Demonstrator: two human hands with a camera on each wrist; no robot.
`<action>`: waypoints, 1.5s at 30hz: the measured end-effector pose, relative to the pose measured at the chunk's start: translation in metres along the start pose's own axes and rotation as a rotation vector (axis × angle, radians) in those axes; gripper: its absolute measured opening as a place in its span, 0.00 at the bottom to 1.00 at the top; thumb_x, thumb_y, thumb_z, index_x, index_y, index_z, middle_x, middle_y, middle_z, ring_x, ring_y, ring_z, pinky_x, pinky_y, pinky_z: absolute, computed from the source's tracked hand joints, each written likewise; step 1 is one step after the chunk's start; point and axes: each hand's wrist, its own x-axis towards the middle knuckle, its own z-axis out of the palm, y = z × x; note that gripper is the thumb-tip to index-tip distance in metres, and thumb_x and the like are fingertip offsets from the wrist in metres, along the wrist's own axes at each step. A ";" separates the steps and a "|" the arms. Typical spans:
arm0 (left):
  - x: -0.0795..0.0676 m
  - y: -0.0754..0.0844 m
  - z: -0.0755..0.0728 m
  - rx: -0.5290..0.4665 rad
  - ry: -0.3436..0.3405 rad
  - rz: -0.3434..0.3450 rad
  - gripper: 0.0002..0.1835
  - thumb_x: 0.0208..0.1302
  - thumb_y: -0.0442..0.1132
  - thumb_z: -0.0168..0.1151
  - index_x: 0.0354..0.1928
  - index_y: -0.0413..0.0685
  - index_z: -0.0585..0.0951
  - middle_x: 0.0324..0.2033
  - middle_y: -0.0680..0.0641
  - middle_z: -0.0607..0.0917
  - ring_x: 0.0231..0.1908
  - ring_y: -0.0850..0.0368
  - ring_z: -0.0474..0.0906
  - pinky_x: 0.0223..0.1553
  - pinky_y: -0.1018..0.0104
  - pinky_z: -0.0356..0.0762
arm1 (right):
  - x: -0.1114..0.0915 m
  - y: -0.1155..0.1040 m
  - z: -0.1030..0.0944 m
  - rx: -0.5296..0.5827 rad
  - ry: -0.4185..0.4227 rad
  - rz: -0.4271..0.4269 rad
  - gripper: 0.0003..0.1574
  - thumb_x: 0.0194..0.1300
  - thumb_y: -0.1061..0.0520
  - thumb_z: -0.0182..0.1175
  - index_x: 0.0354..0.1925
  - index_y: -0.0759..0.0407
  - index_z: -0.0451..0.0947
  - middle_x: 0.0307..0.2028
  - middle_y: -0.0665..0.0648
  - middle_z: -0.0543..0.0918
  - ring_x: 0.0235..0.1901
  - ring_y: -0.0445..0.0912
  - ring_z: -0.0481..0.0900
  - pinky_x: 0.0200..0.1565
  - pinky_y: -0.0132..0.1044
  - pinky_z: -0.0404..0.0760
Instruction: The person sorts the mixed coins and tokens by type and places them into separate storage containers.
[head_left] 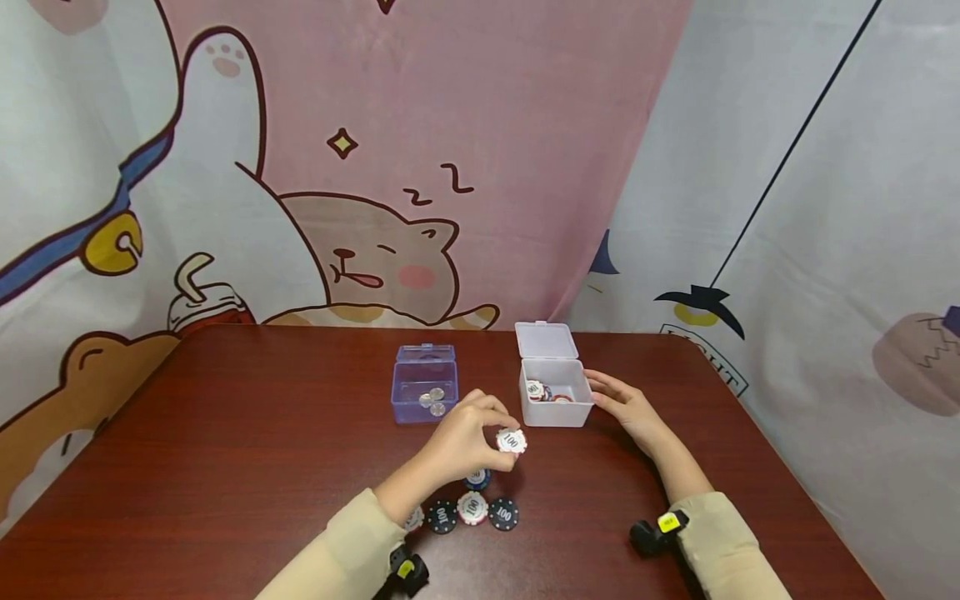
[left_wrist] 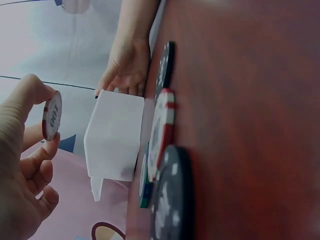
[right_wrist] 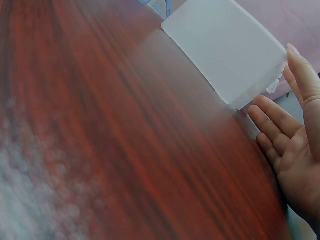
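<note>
In the head view my left hand [head_left: 467, 435] pinches a white poker chip [head_left: 512, 441] marked 100 between thumb and fingertips. Its red-striped edge shows in the left wrist view. The chip is held above the table, just in front of a white plastic box [head_left: 557, 415] whose lid stands up. Several chips [head_left: 536, 390] lie inside that box. My right hand [head_left: 628, 410] is at the box's right side, fingers extended, with the thumb at the upper edge in the right wrist view. Below my left hand lie black chips [head_left: 504, 514], a red-and-white chip [head_left: 472, 507] and a partly covered blue chip [head_left: 477, 480].
Left of the white box stands a clear blue plastic box [head_left: 405, 411], lid raised, with several translucent discs [head_left: 437, 408] inside. The brown wooden table [head_left: 247, 467] ends at a cartoon-printed curtain [head_left: 510, 125]. Another white chip [head_left: 413, 520] is partly behind my left wrist.
</note>
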 end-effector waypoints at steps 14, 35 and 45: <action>0.036 -0.003 0.010 -0.005 0.067 -0.061 0.19 0.36 0.42 0.75 0.37 0.49 0.88 0.33 0.58 0.81 0.39 0.62 0.70 0.37 0.70 0.71 | 0.001 0.002 -0.001 0.015 -0.019 0.001 0.32 0.70 0.55 0.56 0.69 0.59 0.64 0.62 0.66 0.71 0.58 0.47 0.69 0.53 0.32 0.67; 0.075 -0.010 0.032 0.086 0.082 -0.180 0.20 0.45 0.44 0.74 0.44 0.49 0.88 0.39 0.53 0.82 0.40 0.59 0.69 0.38 0.70 0.69 | 0.000 0.003 -0.001 -0.021 0.001 0.001 0.32 0.69 0.51 0.58 0.68 0.58 0.65 0.61 0.65 0.72 0.57 0.48 0.70 0.57 0.46 0.66; 0.084 -0.019 0.046 0.134 0.112 -0.216 0.22 0.45 0.45 0.76 0.46 0.49 0.87 0.39 0.53 0.83 0.40 0.58 0.70 0.41 0.67 0.68 | 0.001 0.003 -0.001 -0.026 0.005 -0.001 0.32 0.69 0.52 0.58 0.68 0.58 0.65 0.60 0.66 0.73 0.57 0.47 0.71 0.56 0.45 0.66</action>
